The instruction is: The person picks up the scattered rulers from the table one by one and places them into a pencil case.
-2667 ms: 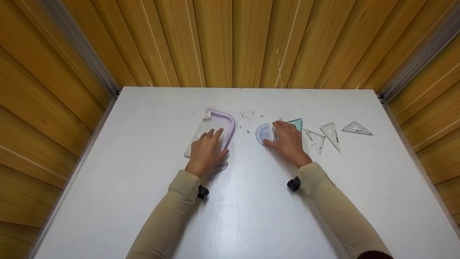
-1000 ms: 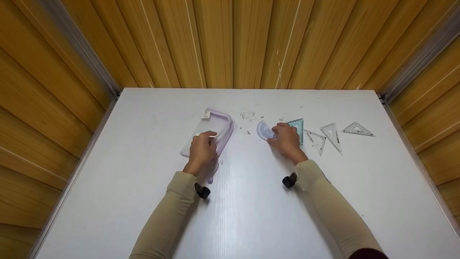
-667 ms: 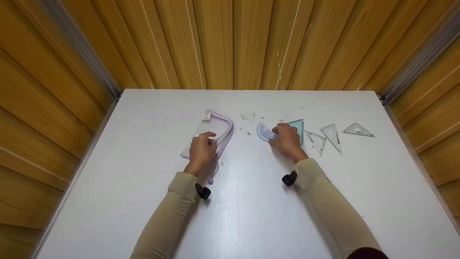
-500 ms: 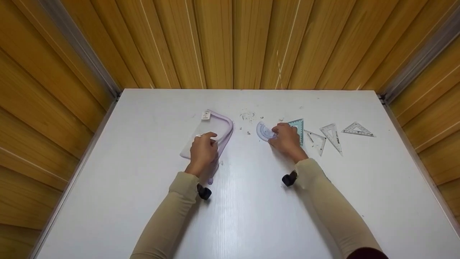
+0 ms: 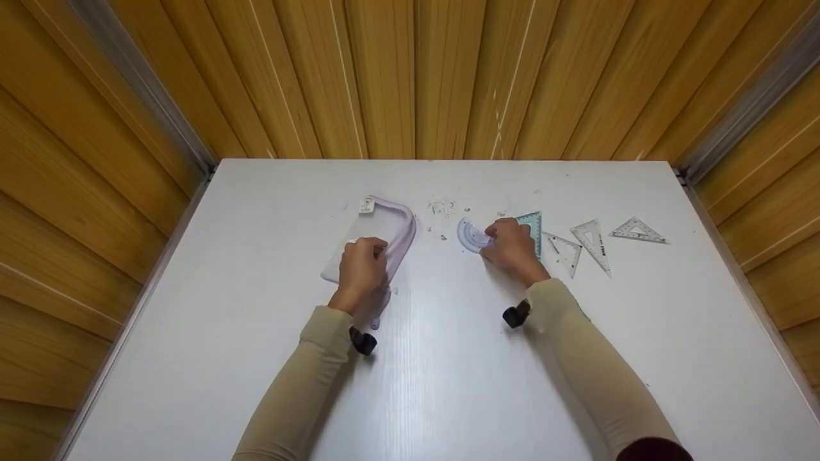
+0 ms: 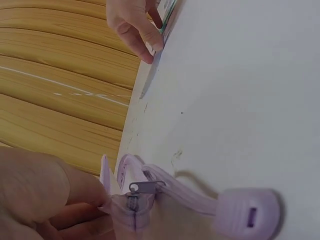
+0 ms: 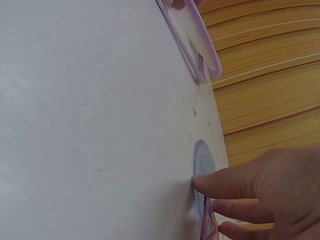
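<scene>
My left hand (image 5: 362, 262) pinches the near edge of a see-through zip pouch (image 5: 400, 224) with lilac trim, lifting its upper side so the mouth gapes. In the left wrist view the grey zipper slider (image 6: 145, 187) and a lilac strap end (image 6: 247, 212) show beside my fingers. My right hand (image 5: 509, 243) grips a clear bluish protractor (image 5: 471, 235), thumb on its face and fingers at the far edge. A small pinkish piece (image 7: 209, 225) lies by the protractor under my fingers, mostly hidden. Just right of that hand is a teal set square (image 5: 532, 227), partly covered.
To the right on the white table (image 5: 435, 371) lie three clear set squares, the nearest a small triangle (image 5: 564, 251), then a long triangle (image 5: 594, 244) and a flat one (image 5: 637, 230). Dark specks (image 5: 442, 206) mark the surface between the hands. Wood-look panels (image 5: 442, 77) enclose the table.
Earlier my left hand lay spread over the pouch; now it pinches the edge and the strap end has swung nearer. The protractor has turned slightly in my right hand. Little differs in the last second.
</scene>
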Demonstrator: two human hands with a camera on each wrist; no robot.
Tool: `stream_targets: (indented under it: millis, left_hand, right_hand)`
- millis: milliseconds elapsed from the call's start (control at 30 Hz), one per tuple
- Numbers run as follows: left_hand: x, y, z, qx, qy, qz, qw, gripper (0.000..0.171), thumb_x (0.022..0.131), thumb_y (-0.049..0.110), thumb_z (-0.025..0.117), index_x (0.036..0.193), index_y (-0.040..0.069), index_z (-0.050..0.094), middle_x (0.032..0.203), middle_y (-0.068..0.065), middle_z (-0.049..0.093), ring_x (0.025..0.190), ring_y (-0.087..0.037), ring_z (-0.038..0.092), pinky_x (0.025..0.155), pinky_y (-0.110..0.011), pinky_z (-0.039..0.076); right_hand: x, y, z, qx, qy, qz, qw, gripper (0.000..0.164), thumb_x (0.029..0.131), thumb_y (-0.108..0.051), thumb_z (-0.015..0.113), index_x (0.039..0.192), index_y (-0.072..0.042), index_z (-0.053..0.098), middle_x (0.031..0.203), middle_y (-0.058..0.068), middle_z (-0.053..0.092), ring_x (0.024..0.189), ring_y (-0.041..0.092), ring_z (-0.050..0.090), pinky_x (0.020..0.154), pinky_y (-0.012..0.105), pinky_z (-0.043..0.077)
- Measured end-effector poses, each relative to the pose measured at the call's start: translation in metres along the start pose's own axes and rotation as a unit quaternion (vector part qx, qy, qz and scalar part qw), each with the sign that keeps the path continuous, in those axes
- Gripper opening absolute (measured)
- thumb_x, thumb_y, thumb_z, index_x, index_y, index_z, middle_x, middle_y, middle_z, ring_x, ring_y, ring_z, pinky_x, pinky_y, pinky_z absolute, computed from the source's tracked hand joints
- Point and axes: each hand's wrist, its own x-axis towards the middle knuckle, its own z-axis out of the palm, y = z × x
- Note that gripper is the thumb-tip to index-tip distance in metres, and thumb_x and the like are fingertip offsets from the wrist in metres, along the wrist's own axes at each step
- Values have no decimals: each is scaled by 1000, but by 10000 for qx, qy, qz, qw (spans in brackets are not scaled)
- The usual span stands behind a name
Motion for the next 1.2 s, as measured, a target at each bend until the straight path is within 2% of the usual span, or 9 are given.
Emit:
stream_targets:
  millis: [233,333,533,733,1000,1200]
  left_hand:
    - [0,-1,-8,-904,53,-130,9958,28,91,-7,65,118,-3,74,107,-19,76,100,-28,74,87,-41,59]
    - [1,-2,-9,-1175,112,-239,9927,29,91,-7,67,118,-3,74,108,-20,76,100,-28,74,85,-39,59]
    - [1,-5,-11,-1441,175,-534,9880,25,92,-3,71,117,0,75,106,-18,76,98,-27,75,85,-38,59]
    - [2,-9,-12,-1722,211,-682,9825,25,90,-5,71,114,0,76,102,-18,77,96,-28,75,84,-38,59]
    - [1,-12,-12,-2096,244,-797,9742,26,89,-7,69,112,1,77,100,-17,77,91,-26,76,66,-27,59]
    - [1,-12,-11,-2309,276,-929,9681,27,88,-8,68,112,1,77,100,-18,77,89,-27,76,62,-24,57]
  right_hand:
    - [6,-1,-6,-191,-347,200,9990,46,87,-9,75,130,1,64,135,21,50,123,42,39,104,55,38]
    - [7,0,-7,-218,-414,163,9988,48,88,-13,75,132,1,63,136,22,48,124,44,37,105,57,36]
    - [7,-2,-4,-381,-283,33,9989,58,86,-28,83,135,-4,64,138,22,49,122,43,41,103,58,37]
    - [8,-5,-3,-479,-177,-93,9987,54,85,-23,84,131,-2,66,136,23,51,122,45,42,103,58,37]
    - [11,-4,-2,-258,-217,122,9994,53,83,-23,86,127,-2,66,130,18,50,118,40,42,102,55,36]
    - [12,1,1,-59,-53,63,9999,51,82,-22,88,125,-4,67,129,14,52,117,37,41,103,53,34]
